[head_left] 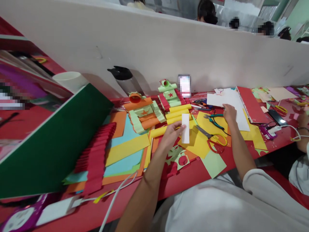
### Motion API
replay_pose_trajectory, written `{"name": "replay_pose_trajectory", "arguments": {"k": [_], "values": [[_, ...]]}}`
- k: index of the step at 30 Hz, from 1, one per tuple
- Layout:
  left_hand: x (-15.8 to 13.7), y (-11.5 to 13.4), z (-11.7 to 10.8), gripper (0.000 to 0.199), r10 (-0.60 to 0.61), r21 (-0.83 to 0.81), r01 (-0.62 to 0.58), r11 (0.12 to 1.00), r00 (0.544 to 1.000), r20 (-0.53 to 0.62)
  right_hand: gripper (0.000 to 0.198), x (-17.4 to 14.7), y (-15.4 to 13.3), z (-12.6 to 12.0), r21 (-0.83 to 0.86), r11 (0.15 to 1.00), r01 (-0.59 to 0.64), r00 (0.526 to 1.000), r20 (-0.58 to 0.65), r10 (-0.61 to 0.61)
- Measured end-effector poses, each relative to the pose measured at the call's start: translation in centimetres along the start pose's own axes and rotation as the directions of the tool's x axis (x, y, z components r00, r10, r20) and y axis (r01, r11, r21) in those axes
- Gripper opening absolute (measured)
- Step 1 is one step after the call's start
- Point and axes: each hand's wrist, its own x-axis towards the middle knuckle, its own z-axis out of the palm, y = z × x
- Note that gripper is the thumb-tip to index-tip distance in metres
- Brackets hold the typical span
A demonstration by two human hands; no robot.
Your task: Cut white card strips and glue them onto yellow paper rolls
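Observation:
My left hand (172,132) pinches a white paper strip (185,128) upright between thumb and fingers, above the yellow paper. Off to the right, my right hand (229,113) has its fingers curled at the corner of a piece of white paper (214,100), which lies on a larger white sheet (238,108). Between the hands are scissors (213,138) with red and yellow handles and green-handled pliers (214,120). Rolled yellow paper tubes (178,114) lie just beyond my left hand. Two paper figures, one orange and green (145,112), one green and red (170,95), stand behind.
A green board (55,141) leans at the left beside folded red paper (96,161) and coloured sheets (126,148). A flask (125,80) and phone (185,86) stand near the partition (145,48). A white cable (116,196) crosses the front edge. Another person sits at far right.

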Motion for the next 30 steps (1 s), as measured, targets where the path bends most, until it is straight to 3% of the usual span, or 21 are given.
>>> {"name": "replay_pose_trajectory", "arguments": {"k": [4,7,10,15,17,20,30], "values": [[0.0,0.2,-0.1,0.043,0.025,-0.002,-0.025,1.0,1.0,0.003,0.052,0.3,0.5,-0.5,-0.01,0.992,-0.123,0.99,-0.072,0.122],[-0.2,0.5,0.1,0.04,0.054,-0.005,-0.054,0.999,0.998,0.013,0.05,0.4,0.4,-0.8,-0.031,0.987,-0.16,0.986,-0.057,0.158],[-0.3,0.7,0.2,0.038,0.081,-0.018,-0.081,0.997,0.997,0.019,0.046,0.5,-0.5,-0.8,-0.033,0.994,-0.106,0.994,-0.03,0.105],[-0.2,0.5,0.1,0.036,0.117,-0.046,-0.119,0.992,0.992,-0.034,0.034,1.6,-4.0,0.0,0.067,0.986,0.153,0.987,0.032,-0.155],[-0.2,0.4,0.1,0.035,0.126,-0.045,-0.128,0.991,0.991,-0.042,0.033,2.2,-5.4,0.5,0.091,0.977,0.194,0.975,0.088,-0.202],[-0.2,0.5,0.1,0.036,0.148,-0.038,-0.15,0.988,0.987,-0.06,0.031,2.7,-6.9,1.5,0.073,0.982,0.172,0.976,0.124,-0.18],[-0.2,0.4,0.3,0.036,0.158,-0.032,-0.159,0.987,0.986,-0.052,0.029,2.5,-6.7,2.6,0.162,0.977,0.137,0.99,0.009,-0.14]]}}
